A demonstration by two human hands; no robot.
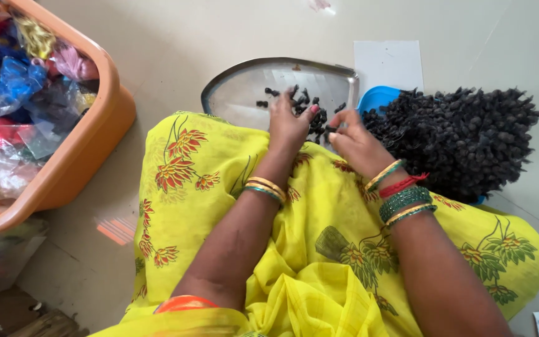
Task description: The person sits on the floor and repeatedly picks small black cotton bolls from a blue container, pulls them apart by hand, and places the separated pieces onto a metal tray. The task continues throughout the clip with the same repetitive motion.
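Person seated on the floor, yellow floral cloth (pixel 319 262) over the lap, both hands working at a steel tray (pixel 232 93) just ahead of the knees. Left hand (pixel 289 125) rests palm down on the near edge of the tray, fingers spread slightly and touching the small black beads (pixel 304 100) scattered there; it isn't clamped on anything that shows. Right hand (pixel 355 142) sits just beside it, fingertips drawn together in a pinch at the tray's near right corner, probably on one bead or a thread, but the pinched item is too small to tell. Right of the hands a big dark bundle of strung beads (pixel 463 140) lies on a blue plate (pixel 375 97), well within reach. Judgement: loose beads are light, hard, small and roll easily on the smooth steel, so a fingertip pinch from above suits them; the bundle looks floppy and heavier, best lifted from under or by a gathered strand. Orange tub (pixel 95 143) of coloured plastic bags (pixel 14 93) sits far left, untouched.
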